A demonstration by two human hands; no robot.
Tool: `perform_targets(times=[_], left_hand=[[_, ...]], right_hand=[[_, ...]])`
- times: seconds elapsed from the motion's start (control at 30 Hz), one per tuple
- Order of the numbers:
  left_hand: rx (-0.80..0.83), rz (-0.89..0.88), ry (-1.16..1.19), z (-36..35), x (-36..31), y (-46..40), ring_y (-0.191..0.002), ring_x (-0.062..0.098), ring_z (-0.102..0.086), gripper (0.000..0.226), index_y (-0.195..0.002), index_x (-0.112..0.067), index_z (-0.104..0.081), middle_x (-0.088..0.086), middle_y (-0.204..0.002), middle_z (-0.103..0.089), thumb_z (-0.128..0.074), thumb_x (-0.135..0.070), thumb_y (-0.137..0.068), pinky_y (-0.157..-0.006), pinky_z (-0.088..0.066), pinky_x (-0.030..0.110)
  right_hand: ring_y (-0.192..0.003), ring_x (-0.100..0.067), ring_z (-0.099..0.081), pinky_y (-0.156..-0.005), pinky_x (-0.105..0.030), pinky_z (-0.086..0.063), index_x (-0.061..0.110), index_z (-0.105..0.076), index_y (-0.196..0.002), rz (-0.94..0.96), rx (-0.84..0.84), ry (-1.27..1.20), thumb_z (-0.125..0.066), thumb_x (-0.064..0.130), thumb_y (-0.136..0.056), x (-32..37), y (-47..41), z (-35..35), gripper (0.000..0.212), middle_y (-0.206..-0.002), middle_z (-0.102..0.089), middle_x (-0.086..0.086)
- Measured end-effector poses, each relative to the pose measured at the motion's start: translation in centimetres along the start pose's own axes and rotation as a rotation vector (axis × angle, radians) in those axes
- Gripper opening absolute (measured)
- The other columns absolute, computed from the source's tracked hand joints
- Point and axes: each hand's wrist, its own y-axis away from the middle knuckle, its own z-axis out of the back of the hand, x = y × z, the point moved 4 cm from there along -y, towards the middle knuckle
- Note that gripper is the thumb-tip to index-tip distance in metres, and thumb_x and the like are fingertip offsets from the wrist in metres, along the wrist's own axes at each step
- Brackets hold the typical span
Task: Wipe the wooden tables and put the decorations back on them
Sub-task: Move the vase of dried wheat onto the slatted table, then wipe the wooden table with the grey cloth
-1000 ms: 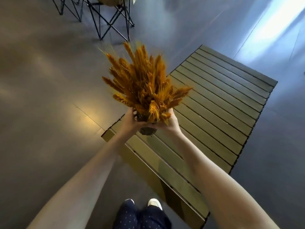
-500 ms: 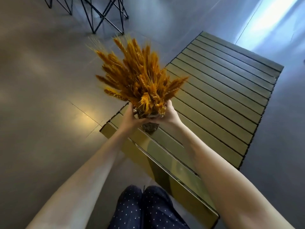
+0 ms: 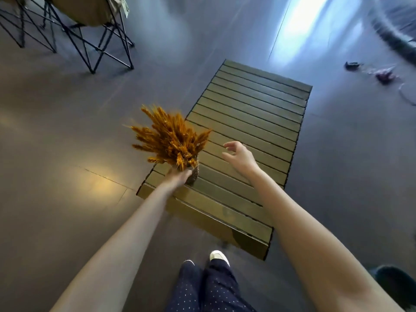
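Grey polished floor [image 3: 67,136] fills the room around a low slatted wooden table [image 3: 252,122], whose long axis runs away from the person, near end just ahead of the white shoes [image 3: 218,257] and dotted trousers. Nearest on that table, by its front-left corner, stands the dried wheat bunch [image 3: 171,140] in a small dark vase [image 3: 194,175], its ears fanned up and tilted left, out past the table edge. The left hand [image 3: 177,176] is curled round the vase base, so it is the one on the decoration; whether the base already sits on the slats I cannot tell. The right hand [image 3: 239,155] hangs apart to the right, over the slats, fingers loosely spread and holding nothing. Any straightening probably falls to the left hand. Farther off stand black-framed folding chairs [image 3: 90,37], with small blurred items [image 3: 382,74] on the floor far right.
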Motion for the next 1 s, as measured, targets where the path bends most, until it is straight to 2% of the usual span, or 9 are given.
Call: perform_targets(times=[0.1, 0.2, 0.27, 0.4, 0.5, 0.63, 0.83, 0.9, 1.0], left_hand=[[0.182, -0.017, -0.049, -2.1, -3.2, 3.8, -0.120, 0.031, -0.051, 0.040, -0.127, -0.006, -0.052, 0.010, -0.129, -0.057, -0.042, -0.032, -0.099, -0.099, -0.040, 0.038], [0.262, -0.229, -0.070, -4.4, -7.7, 6.7, -0.104, 0.023, -0.058, 0.031, -0.116, -0.012, -0.058, 0.006, -0.113, -0.063, -0.041, -0.032, -0.099, -0.087, -0.046, 0.034], [0.243, -0.381, -0.072, -5.7, -10.8, 8.4, -0.096, 0.020, -0.059, 0.026, -0.112, -0.012, -0.057, 0.005, -0.105, -0.063, -0.043, -0.030, -0.099, -0.080, -0.047, 0.032], [0.237, -0.595, -0.097, -10.1, -17.0, 12.5, -0.082, 0.018, -0.059, 0.026, -0.114, -0.006, -0.056, 0.007, -0.096, -0.064, -0.045, -0.023, -0.098, -0.065, -0.045, 0.023], [0.288, -0.744, -0.147, -14.2, -21.0, 15.6, -0.080, 0.019, -0.060, 0.024, -0.111, -0.004, -0.057, 0.009, -0.093, -0.066, -0.044, -0.020, -0.098, -0.063, -0.045, 0.022], [0.380, -0.848, -0.169, -20.6, -24.5, 19.7, -0.071, 0.018, -0.059, 0.021, -0.105, -0.005, -0.060, 0.006, -0.086, -0.065, -0.046, -0.017, -0.097, -0.061, -0.043, 0.022], [0.573, -0.950, -0.208, -34.1, -27.7, 26.6, -0.062, 0.015, -0.057, 0.017, -0.084, -0.018, -0.060, -0.001, -0.071, -0.063, -0.047, -0.014, -0.094, -0.058, -0.039, 0.023], [0.612, -0.976, -0.219, -38.4, -28.1, 28.6, -0.062, 0.015, -0.057, 0.013, -0.090, -0.015, -0.059, 0.000, -0.071, -0.063, -0.047, -0.013, -0.094, -0.058, -0.040, 0.022], [0.670, -1.008, -0.226, -45.5, -28.5, 31.5, -0.065, 0.015, -0.058, 0.012, -0.100, -0.012, -0.057, 0.000, -0.075, -0.063, -0.047, -0.015, -0.095, -0.058, -0.041, 0.022]], right_hand=[[-0.110, -0.015, -0.054, -0.085, -0.021, -0.040, 0.010, -0.056, -0.124, -0.028, -0.105, -0.048, -0.051, 0.022, -0.095, 0.8, 3.6, 4.2, 0.031, -0.121, -0.060, -0.005], [-0.099, -0.010, -0.052, -0.075, -0.018, -0.039, 0.011, -0.057, -0.122, -0.038, -0.224, -0.096, -0.049, 0.022, -0.097, 0.8, 7.0, 8.3, 0.029, -0.116, -0.061, -0.003], [-0.098, -0.012, -0.053, -0.067, -0.015, -0.039, 0.010, -0.058, -0.121, -0.055, -0.299, -0.121, -0.048, 0.022, -0.097, 0.5, 9.0, 10.6, 0.028, -0.114, -0.062, -0.004], [-0.097, -0.017, -0.056, -0.070, -0.019, -0.041, 0.007, -0.058, -0.119, -0.112, -0.517, -0.172, -0.048, 0.020, -0.097, -1.5, 14.7, 16.8, 0.027, -0.112, -0.063, -0.008], [-0.099, -0.022, -0.060, -0.072, -0.023, -0.040, 0.009, -0.061, -0.114, -0.176, -0.694, -0.198, -0.049, 0.019, -0.095, -3.8, 19.2, 21.5, 0.025, -0.109, -0.066, -0.009], [-0.099, -0.024, -0.061, -0.078, -0.028, -0.043, 0.013, -0.064, -0.106, -0.261, -0.905, -0.238, -0.050, 0.018, -0.092, -7.5, 25.9, 26.5, 0.020, -0.105, -0.069, -0.008], [-0.098, -0.021, -0.059, -0.079, -0.026, -0.042, 0.009, -0.061, -0.113, -0.381, -1.128, -0.217, -0.046, 0.020, -0.095, -16.0, 38.1, 33.5, 0.025, -0.107, -0.066, -0.008], [-0.098, -0.022, -0.059, -0.081, -0.029, -0.045, 0.011, -0.061, -0.112, -0.417, -1.191, -0.221, -0.046, 0.021, -0.096, -18.8, 41.4, 35.3, 0.025, -0.108, -0.066, -0.008], [-0.093, -0.019, -0.056, -0.078, -0.025, -0.041, 0.009, -0.060, -0.112, -0.483, -1.268, -0.216, -0.045, 0.022, -0.097, -23.7, 46.6, 38.4, 0.025, -0.105, -0.064, -0.006]])
